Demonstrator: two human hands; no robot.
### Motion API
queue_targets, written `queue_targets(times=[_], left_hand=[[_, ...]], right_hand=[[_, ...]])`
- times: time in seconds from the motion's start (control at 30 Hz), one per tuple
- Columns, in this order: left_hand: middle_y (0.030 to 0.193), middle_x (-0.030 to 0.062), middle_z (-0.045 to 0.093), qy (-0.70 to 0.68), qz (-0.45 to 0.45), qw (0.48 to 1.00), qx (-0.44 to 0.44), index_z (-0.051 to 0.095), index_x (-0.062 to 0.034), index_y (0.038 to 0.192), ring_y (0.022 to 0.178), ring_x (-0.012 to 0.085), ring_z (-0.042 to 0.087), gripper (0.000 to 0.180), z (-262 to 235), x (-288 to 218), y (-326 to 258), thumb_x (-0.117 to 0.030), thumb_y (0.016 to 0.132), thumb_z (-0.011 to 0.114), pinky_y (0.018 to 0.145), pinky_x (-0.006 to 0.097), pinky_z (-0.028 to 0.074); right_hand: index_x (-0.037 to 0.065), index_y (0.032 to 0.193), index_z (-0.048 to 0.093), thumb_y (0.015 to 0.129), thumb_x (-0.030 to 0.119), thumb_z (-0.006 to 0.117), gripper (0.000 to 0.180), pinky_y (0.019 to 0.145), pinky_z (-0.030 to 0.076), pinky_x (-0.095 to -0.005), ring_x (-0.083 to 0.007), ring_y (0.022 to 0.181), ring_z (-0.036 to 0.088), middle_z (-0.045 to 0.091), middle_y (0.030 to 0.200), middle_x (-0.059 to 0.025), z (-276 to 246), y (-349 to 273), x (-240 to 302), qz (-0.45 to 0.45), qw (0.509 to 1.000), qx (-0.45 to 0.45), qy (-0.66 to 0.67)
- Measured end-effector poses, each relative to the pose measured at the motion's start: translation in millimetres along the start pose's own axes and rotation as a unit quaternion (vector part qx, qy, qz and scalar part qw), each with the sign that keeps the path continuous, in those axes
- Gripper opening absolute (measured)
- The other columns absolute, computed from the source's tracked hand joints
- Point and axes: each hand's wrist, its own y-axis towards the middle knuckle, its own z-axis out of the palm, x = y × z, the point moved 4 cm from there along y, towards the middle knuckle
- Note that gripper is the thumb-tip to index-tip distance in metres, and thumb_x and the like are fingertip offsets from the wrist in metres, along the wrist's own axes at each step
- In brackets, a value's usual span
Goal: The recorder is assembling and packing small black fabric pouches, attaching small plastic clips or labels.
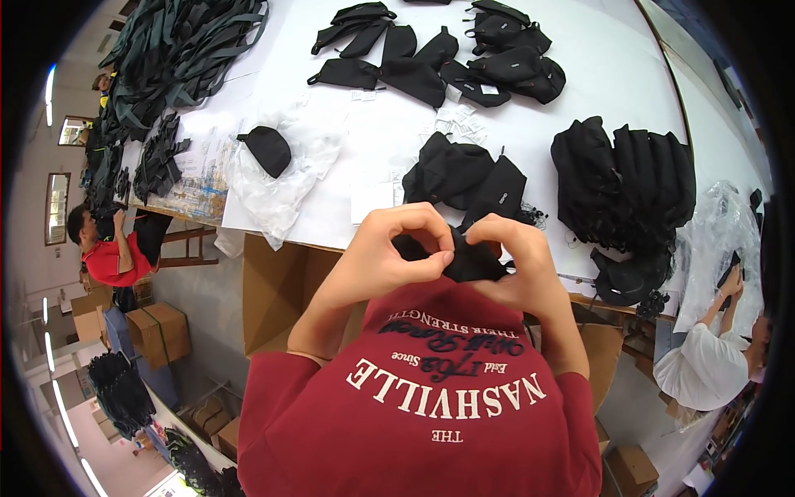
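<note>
A small black fabric pouch (474, 261) is held up at the table's front edge, close to my chest. My left hand (406, 248) pinches its left side between thumb and forefinger, making a ring shape. My right hand (520, 257) grips the other side, thumb below and fingers curled over the top. The fingers cover much of the pouch. Just beyond my hands lies a heap of black pouches (451, 170), with another pouch (499, 192) on its right side. Small white labels (460, 124) are scattered behind that heap.
Black pouches (414, 76) lie farther back. A thick stack of black pouches (621, 182) stands at right. Leftward, one pouch (267, 151) rests on clear plastic (286, 195), near piled dark straps (186, 50). A cardboard box (273, 286) sits below the table. Other people work on both sides.
</note>
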Motion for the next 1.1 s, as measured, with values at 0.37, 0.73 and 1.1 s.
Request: queue_targets(times=[0.37,0.73,1.1], left_hand=[[0.099,0.0049,0.059,0.21,0.183,0.957,-0.08,0.062,-0.006,0.098,0.084,0.0186,0.054,0.029,10,-33,-22,-0.009,0.072,0.074,0.073,0.027,0.044],[0.085,0.0073,0.064,0.171,0.191,0.96,-0.114,0.067,-0.0039,0.094,0.075,0.02,0.061,0.029,13,-22,-29,-0.004,0.068,0.079,0.066,0.029,0.048],[0.09,0.0079,0.061,-0.027,0.14,0.986,-0.091,0.061,-0.0012,0.097,0.081,0.0151,0.059,0.022,10,-5,-22,-0.001,0.077,0.071,0.071,0.025,0.046]], right_hand=[[0.004,0.096,0.059,0.059,0.0,0.075,0.04,0.059,0.048,-0.0285,-0.0202,0.068,0.062,0.065,0.086,-0.0056,2,-14,10,0.089,0.99,-0.071,0.087],[0.003,0.088,0.063,0.056,0.0,0.074,0.034,0.059,0.045,-0.0317,-0.0231,0.068,0.061,0.065,0.077,-0.0074,-4,-7,16,0.04,0.997,-0.071,0.014],[-0.002,0.104,0.06,0.071,0.004,0.075,0.037,0.072,0.052,-0.0289,-0.0226,0.083,0.066,0.063,0.093,-0.0118,-4,-11,18,0.119,0.987,-0.01,0.108]])
